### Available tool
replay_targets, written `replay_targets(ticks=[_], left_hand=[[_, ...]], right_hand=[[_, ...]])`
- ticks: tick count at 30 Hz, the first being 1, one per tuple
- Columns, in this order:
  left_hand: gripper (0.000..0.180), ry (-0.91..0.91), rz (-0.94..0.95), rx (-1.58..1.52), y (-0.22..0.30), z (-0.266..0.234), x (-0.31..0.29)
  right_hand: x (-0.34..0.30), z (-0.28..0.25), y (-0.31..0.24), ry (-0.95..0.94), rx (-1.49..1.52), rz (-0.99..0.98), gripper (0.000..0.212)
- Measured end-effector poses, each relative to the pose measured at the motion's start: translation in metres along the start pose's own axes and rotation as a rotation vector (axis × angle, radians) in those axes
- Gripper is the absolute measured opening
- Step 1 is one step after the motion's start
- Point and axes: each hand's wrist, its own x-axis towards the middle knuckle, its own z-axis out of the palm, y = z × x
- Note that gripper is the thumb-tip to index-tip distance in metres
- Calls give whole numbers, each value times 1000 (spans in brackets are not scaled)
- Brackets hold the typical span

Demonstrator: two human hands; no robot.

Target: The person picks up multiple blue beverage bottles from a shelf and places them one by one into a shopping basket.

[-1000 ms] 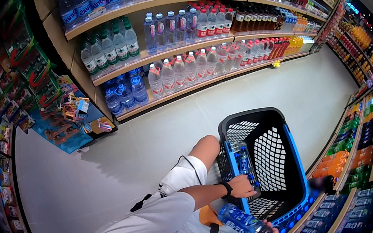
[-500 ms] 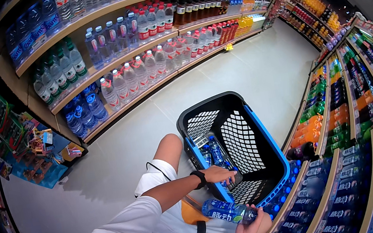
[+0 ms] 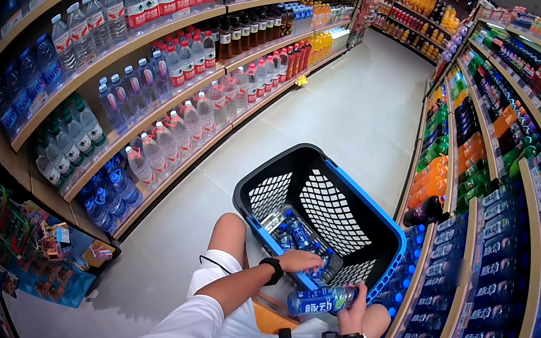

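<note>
A black shopping basket point(image 3: 368, 205) with a blue rim and lattice walls stands in front of me. Several blue-labelled drink bottles point(image 3: 298, 229) lie inside along its left side. My left hand point(image 3: 300, 260), with a black wristband, reaches over the near left rim, fingers curled down on a bottle point(image 3: 326, 261) in the basket; its fingertips are partly hidden. My right hand point(image 3: 353, 308) grips another blue-labelled bottle point(image 3: 318, 300) by one end. That bottle lies sideways just outside the near rim, above my lap.
Shelves of bottled water point(image 3: 168, 139) line the left side. Close on the right, slanted racks hold blue-labelled bottles point(image 3: 488, 269) and orange drinks point(image 3: 429, 177). Pale tiled floor point(image 3: 344, 98) runs between them. Small hanging goods point(image 3: 58, 243) are at the far left.
The basket sits further left and slightly lower in view as the view shifts. My left hand has moved lower into the basket with its bottle. The right-hand bottle has turned more level.
</note>
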Motion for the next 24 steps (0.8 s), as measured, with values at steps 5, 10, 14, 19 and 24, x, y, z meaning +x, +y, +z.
replay_targets(ticks=[5,10,14,19,24], left_hand=[[59,-69,-23,111,10,-6,-11],[103,-362,-220,402,34,-6,-16],[102,-345,-112,454,25,-3,-10],[82,-289,-41,381,19,-7,-17],[84,-175,-74,405,15,17,-23]], right_hand=[[15,11,0,27,-136,-41,27],[39,9,1,14,8,72,30],[58,3,8,76,-39,-2,39],[46,18,21,44,-207,-10,41],[48,14,32,-105,-251,4,50]])
